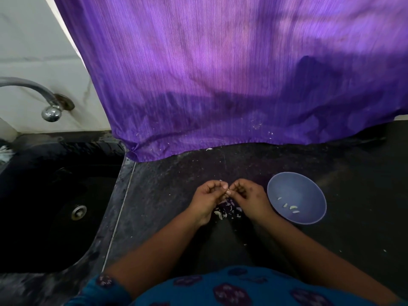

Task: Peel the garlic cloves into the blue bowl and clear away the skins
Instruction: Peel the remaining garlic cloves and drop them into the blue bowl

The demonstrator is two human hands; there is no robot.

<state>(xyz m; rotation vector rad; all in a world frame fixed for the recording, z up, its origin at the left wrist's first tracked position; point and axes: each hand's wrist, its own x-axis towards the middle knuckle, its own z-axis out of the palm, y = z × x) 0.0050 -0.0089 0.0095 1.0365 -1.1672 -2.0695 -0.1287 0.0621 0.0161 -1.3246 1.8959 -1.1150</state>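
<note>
Both hands, left hand (208, 196) and right hand (248, 195), seem to pinch one small garlic clove (228, 192) with curled fingers; best pull skin gently over the skins pile (227, 210), beside the blue bowl (309, 186).

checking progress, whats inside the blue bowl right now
The round blue bowl holds a few pale peeled garlic cloves near its bottom, and no skins that show. Nothing covers its inside; the hands work beside it.
</note>
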